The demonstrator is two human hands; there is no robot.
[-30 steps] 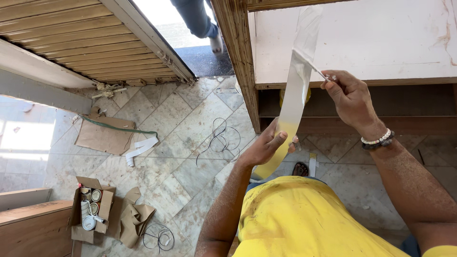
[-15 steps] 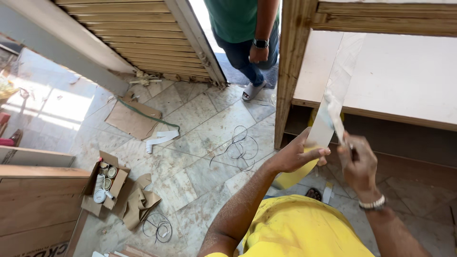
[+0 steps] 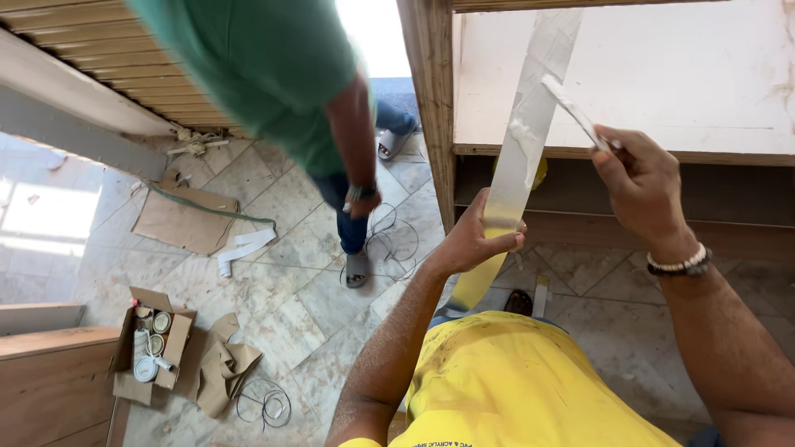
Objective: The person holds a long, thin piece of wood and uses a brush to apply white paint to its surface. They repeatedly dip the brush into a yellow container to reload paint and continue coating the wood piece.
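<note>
A long pale strip is held upright before the wooden cabinet, clamped in the left hand. A white-smeared spatula is pinched in the right hand, its tip touching the strip's upper part. A co-worker in green is seen nearby on the tiled floor.

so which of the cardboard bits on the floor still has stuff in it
The open cardboard box at lower left: it holds several round tins. The flat cardboard sheet further up and the crumpled cardboard piece right beside the box hold nothing.
</note>
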